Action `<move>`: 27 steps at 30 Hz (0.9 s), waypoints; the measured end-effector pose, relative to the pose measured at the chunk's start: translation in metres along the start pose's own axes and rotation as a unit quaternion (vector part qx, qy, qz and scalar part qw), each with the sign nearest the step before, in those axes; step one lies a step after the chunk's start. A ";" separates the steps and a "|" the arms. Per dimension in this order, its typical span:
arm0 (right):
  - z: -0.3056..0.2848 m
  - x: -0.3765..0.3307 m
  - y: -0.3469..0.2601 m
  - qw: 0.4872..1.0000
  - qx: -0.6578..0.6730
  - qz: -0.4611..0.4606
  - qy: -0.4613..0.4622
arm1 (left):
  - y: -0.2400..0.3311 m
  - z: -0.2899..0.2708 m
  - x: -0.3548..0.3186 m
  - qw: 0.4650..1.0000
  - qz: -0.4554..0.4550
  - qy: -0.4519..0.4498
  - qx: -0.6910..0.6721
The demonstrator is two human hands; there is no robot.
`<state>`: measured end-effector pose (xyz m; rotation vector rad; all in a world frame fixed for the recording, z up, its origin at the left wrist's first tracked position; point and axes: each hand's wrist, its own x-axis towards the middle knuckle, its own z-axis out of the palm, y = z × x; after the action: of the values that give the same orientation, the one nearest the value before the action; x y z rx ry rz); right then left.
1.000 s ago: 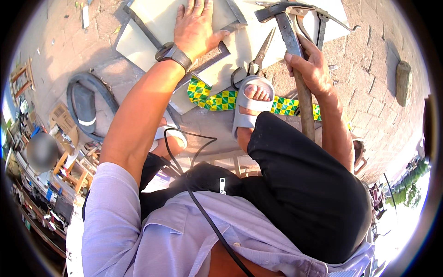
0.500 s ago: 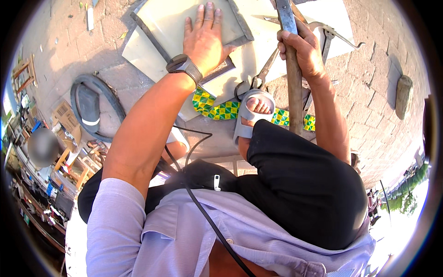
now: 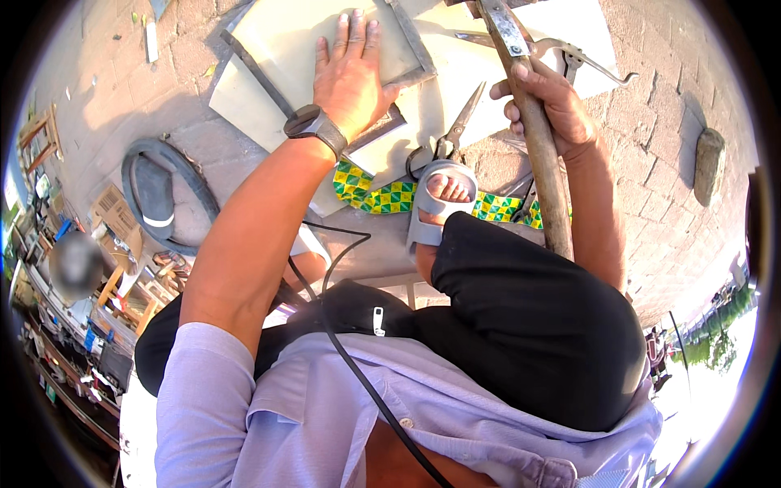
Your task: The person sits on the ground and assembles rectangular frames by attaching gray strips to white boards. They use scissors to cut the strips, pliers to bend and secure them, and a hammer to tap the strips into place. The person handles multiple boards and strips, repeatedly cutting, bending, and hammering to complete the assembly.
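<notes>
My left hand point(image 3: 351, 85) lies flat with spread fingers on a cream-coloured sheet point(image 3: 281, 37), between grey metal strips point(image 3: 260, 77) that form a frame on it. My right hand point(image 3: 553, 106) is closed around the wooden shaft of a hammer point(image 3: 541, 154). A metal strap runs along the shaft's upper part, and the head is mostly cut off by the top edge. A pair of scissors point(image 3: 455, 126) with dark handles lies between my hands, blades pointing away. Beyond my right hand rests a metal tool with curved handles point(image 3: 573, 53), its blade partly hidden.
A green-and-yellow patterned strip point(image 3: 390, 198) runs under my sandalled foot point(image 3: 443, 203). A dark rubber ring point(image 3: 134, 175) lies at left on the brick paving. A stone-like block point(image 3: 709, 167) sits at right. Clutter and wooden pieces point(image 3: 150, 293) stand at far left. A black cable point(image 3: 350, 358) hangs before me.
The hammer's shaft has tilted, its lower end swinging right, and its head shows more at the top edge. My right hand has moved slightly right and down. My left hand stays flat on the sheet.
</notes>
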<state>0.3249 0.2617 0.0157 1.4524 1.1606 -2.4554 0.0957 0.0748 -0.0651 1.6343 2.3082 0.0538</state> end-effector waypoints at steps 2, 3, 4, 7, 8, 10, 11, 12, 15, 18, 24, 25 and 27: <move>0.002 -0.013 0.010 0.998 -0.050 0.013 0.034 | 0.001 0.001 0.000 1.000 -0.001 0.006 -0.012; 0.004 -0.018 0.016 0.996 -0.074 0.019 0.052 | 0.002 0.000 0.001 1.000 -0.001 0.007 -0.013; 0.007 -0.021 0.021 0.994 -0.091 0.013 0.056 | 0.003 0.000 0.002 1.000 -0.002 0.008 -0.014; 0.000 -0.024 0.017 0.994 -0.096 0.013 0.056 | 0.005 -0.008 0.000 1.000 0.005 0.011 -0.016; -0.001 -0.023 0.023 0.993 -0.093 -0.001 0.068 | 0.005 -0.009 0.000 1.000 0.009 0.014 -0.018; 0.007 -0.019 0.028 0.994 -0.089 -0.014 0.066 | 0.004 -0.009 0.000 0.999 0.016 0.020 -0.023; 0.011 -0.018 0.030 0.994 -0.087 -0.022 0.068 | 0.005 -0.009 0.001 1.000 0.015 0.016 -0.021; 0.014 -0.018 0.032 0.986 -0.156 -0.021 0.057 | 0.006 -0.010 0.002 1.000 0.015 0.013 -0.018; 0.008 -0.017 0.027 0.986 -0.163 0.032 0.007 | 0.005 -0.011 0.001 0.999 0.018 0.014 -0.024; 0.015 -0.022 0.032 0.992 -0.097 -0.009 0.082 | 0.004 -0.010 0.000 0.999 0.018 0.020 -0.030; 0.011 -0.023 0.027 0.986 -0.164 0.010 0.027 | 0.004 -0.011 0.000 1.000 0.010 0.007 -0.025; 0.011 -0.024 0.025 0.987 -0.156 -0.011 0.040 | 0.004 -0.011 -0.001 1.000 0.008 0.008 -0.025; 0.022 -0.017 0.033 0.987 -0.143 -0.042 0.065 | 0.005 -0.010 0.000 1.000 0.014 0.015 -0.020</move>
<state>0.3321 0.2187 0.0160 1.5227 1.5550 -2.1553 0.0973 0.0783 -0.0548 1.6577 2.2906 0.1307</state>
